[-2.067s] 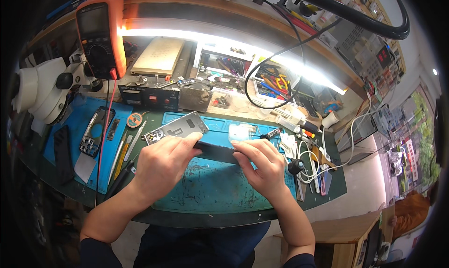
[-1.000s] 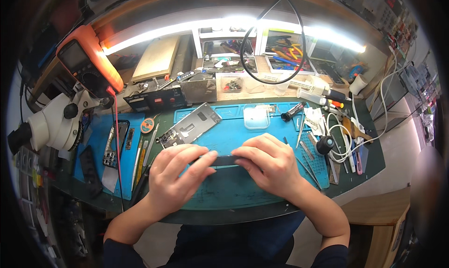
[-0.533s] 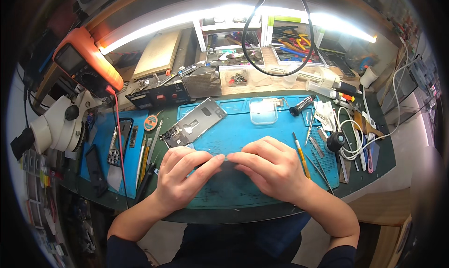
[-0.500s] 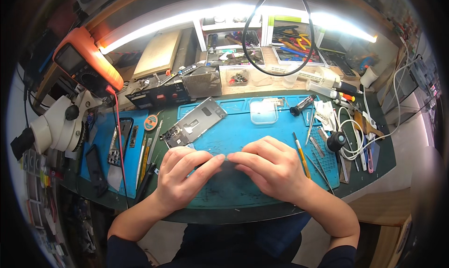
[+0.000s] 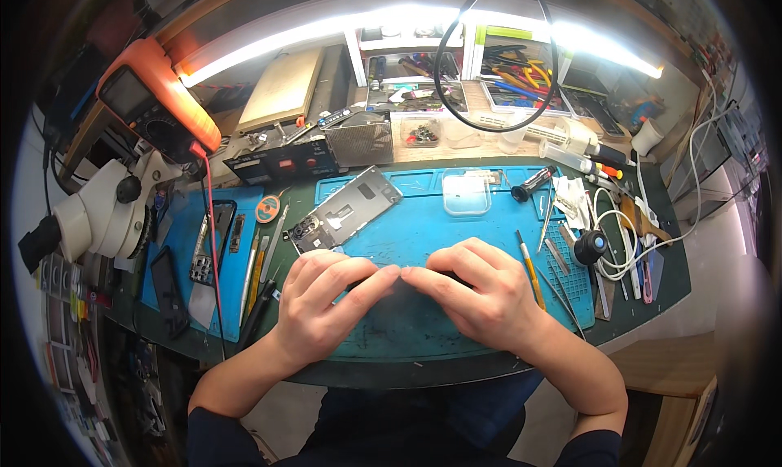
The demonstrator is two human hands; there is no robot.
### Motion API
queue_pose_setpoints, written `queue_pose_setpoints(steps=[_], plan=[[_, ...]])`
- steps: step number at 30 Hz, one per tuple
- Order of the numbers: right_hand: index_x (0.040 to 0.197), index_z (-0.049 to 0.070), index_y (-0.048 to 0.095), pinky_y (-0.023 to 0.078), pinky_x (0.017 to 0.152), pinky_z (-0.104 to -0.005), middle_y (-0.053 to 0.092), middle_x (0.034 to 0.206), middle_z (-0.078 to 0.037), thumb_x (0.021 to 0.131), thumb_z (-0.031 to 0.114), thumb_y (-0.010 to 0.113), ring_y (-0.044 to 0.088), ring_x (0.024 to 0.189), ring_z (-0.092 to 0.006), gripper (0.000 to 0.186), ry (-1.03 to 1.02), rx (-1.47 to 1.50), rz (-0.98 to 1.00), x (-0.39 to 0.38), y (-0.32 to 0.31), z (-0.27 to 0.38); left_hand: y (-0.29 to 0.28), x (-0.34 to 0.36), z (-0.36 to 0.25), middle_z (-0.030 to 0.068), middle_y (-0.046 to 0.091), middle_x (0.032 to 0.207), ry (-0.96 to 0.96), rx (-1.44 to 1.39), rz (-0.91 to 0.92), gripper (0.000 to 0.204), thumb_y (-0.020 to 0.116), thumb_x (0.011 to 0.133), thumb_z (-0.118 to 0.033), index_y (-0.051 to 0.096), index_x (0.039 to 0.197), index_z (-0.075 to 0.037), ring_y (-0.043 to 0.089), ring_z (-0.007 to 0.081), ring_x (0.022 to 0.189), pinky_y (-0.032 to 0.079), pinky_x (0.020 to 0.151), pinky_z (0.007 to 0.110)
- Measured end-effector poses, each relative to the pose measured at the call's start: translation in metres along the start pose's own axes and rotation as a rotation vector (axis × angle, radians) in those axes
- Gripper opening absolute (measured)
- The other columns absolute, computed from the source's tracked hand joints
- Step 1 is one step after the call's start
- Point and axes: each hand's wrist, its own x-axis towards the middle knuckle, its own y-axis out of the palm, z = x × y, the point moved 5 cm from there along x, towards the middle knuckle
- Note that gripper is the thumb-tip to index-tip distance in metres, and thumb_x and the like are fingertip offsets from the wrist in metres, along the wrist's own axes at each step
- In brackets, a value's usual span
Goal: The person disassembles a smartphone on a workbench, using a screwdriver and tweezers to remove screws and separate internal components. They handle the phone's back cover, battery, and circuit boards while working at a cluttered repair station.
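Over the front of the blue work mat, my left hand and my right hand meet fingertip to fingertip. The fingers of both are curled into a pinch. Whatever lies between the tips, if anything, is too small or hidden to make out. Just beyond my left hand lies a grey phone frame with a camera cut-out at its near left end. A clear plastic box sits farther back on the mat. Close to my right hand, a yellow-handled tool lies beside long tweezers.
At left stand an orange multimeter and a white microscope. An opened phone rests on a smaller blue mat, near a solder wick spool. Right of the mat are a white cable and a black round-topped bottle. A black cable loop hangs overhead.
The view has shifted slightly, so the bench things sit a little further right. My fingertips stay together, with the fingers of both hands slightly rearranged.
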Motion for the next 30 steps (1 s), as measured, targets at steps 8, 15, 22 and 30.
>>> queue_pose_setpoints(steps=[8, 15, 22, 30], plan=[[0.116, 0.008, 0.076, 0.059, 0.071, -0.0366, 0.071, 0.1, -0.004, 0.087, 0.006, 0.079, 0.071, 0.084, -0.023, 0.029, 0.019, 0.047, -0.049, 0.001, 0.0, -0.002, -0.001, 0.002, -0.001, -0.0007, 0.07, 0.108, 0.034, 0.059, 0.005, 0.039, 0.084, 0.083, -0.014, 0.085, 0.122, -0.012, 0.067, 0.0193, 0.097, 0.054, 0.086, 0.036], [0.115, 0.008, 0.073, 0.058, 0.07, -0.0379, 0.071, 0.101, -0.005, 0.09, 0.008, 0.084, 0.07, 0.083, -0.0243, 0.027, 0.032, 0.079, -0.055, 0.001, 0.0, -0.004, 0.0, 0.003, -0.003, 0.0014, 0.071, 0.107, 0.03, 0.043, -0.008, 0.037, 0.088, 0.082, -0.012, 0.085, 0.119, -0.011, 0.065, 0.0227, 0.096, 0.054, 0.087, 0.039], [0.116, 0.009, 0.075, 0.058, 0.071, -0.039, 0.072, 0.101, -0.005, 0.09, 0.007, 0.084, 0.071, 0.084, -0.0256, 0.028, 0.05, 0.072, -0.065, 0.004, 0.001, -0.007, 0.001, 0.005, 0.001, 0.0005, 0.071, 0.108, -0.002, 0.037, -0.002, 0.035, 0.088, 0.083, -0.012, 0.084, 0.118, -0.011, 0.065, 0.0215, 0.104, 0.053, 0.092, 0.039], [0.117, 0.008, 0.079, 0.059, 0.072, -0.0405, 0.073, 0.095, -0.008, 0.091, 0.006, 0.084, 0.072, 0.085, -0.0297, 0.027, 0.191, 0.164, -0.069, 0.005, 0.005, -0.025, 0.011, 0.022, 0.02, 0.0042, 0.073, 0.107, -0.183, -0.149, 0.08, 0.027, 0.087, 0.088, -0.009, 0.08, 0.114, -0.009, 0.067, 0.0285, 0.102, 0.052, 0.095, 0.042]])
